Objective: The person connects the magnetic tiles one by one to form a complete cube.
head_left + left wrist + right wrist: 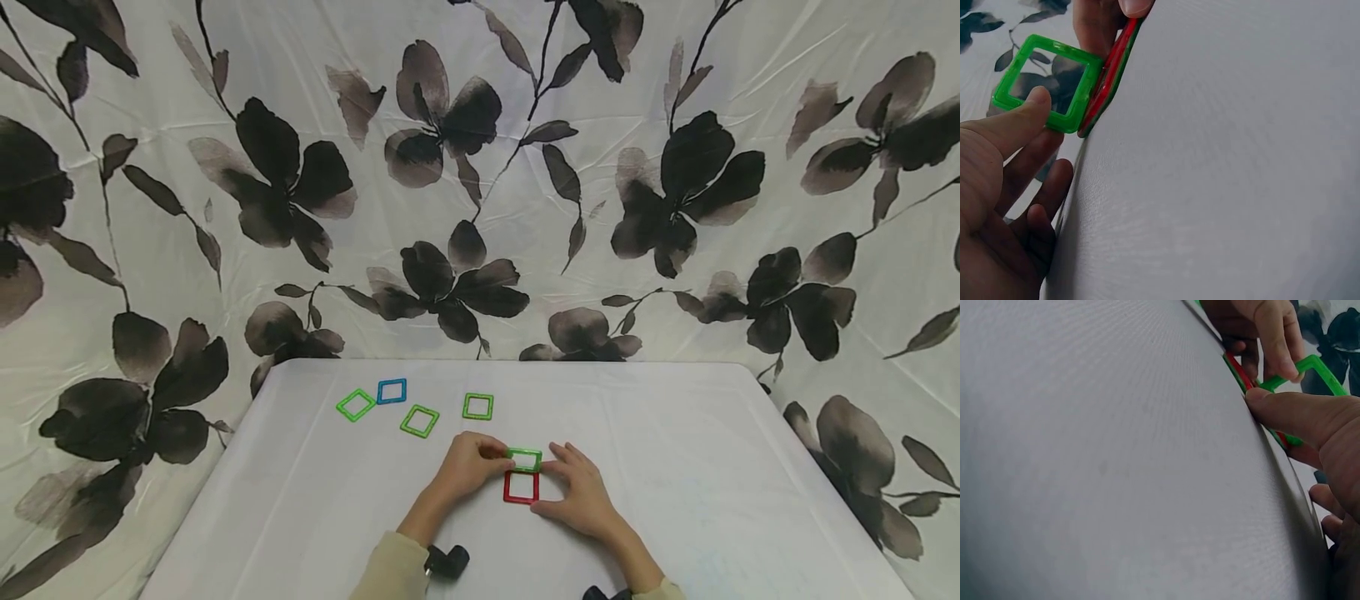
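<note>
My left hand [468, 462] pinches a green square magnetic tile [1089, 94] between thumb and fingers. This open-centred tile stands tilted up, its lower edge against the far side of a red square magnetic tile [521, 500]. The red one lies flat, with a green edge [1124, 62] showing beneath it in the left wrist view. From the right, my right hand [585, 496] holds the red tile, thumb at its near corner and forefinger by its far corner. In the right wrist view the right thumb [1300, 415] hides part of both tiles.
Behind my left hand, loose square tiles lie on the white table [315, 517]: a blue tile [392, 402], a green tile [480, 417] and two more green ones. A floral cloth [547, 333] hangs behind the table's far edge.
</note>
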A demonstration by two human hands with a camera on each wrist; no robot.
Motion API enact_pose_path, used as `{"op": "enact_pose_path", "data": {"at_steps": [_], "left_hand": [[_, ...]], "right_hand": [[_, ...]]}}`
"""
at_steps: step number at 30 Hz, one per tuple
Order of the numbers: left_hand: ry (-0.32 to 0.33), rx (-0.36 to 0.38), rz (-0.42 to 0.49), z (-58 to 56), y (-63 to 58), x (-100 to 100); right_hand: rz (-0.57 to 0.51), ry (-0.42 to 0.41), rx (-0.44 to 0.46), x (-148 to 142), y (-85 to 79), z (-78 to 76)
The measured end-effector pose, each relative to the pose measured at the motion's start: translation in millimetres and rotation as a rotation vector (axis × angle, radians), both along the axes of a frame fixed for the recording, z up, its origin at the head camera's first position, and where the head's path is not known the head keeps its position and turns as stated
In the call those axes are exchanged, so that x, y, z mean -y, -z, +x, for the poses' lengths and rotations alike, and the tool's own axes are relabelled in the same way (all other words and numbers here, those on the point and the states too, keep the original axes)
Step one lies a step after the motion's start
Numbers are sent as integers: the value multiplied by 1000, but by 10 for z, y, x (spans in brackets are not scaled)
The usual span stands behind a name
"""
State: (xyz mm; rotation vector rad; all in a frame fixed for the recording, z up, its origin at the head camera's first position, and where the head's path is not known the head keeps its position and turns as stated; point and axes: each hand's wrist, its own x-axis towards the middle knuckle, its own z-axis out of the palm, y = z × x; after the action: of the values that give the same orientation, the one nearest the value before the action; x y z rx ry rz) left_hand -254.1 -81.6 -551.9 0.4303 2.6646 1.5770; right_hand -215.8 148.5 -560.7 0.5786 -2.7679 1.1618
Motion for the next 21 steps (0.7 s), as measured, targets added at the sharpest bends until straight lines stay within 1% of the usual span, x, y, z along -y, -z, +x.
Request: {"op": "enact_pose_path", "data": {"at_steps": [5, 9, 16, 19, 21], "left_hand": [[9, 4, 1, 13, 7, 12], [15, 4, -8, 20, 4, 9], [7, 14, -17, 25, -9, 6], [10, 21, -19, 17, -13, 5], [12, 21, -23, 16, -18, 10]], "right_hand": [[5, -1, 9, 7, -2, 9], [4, 0, 33, 2, 1, 11], [-4, -14, 40, -5, 3, -3], [-40, -13, 37, -13, -15, -19], [-92, -10, 50, -16, -36, -33]]}}
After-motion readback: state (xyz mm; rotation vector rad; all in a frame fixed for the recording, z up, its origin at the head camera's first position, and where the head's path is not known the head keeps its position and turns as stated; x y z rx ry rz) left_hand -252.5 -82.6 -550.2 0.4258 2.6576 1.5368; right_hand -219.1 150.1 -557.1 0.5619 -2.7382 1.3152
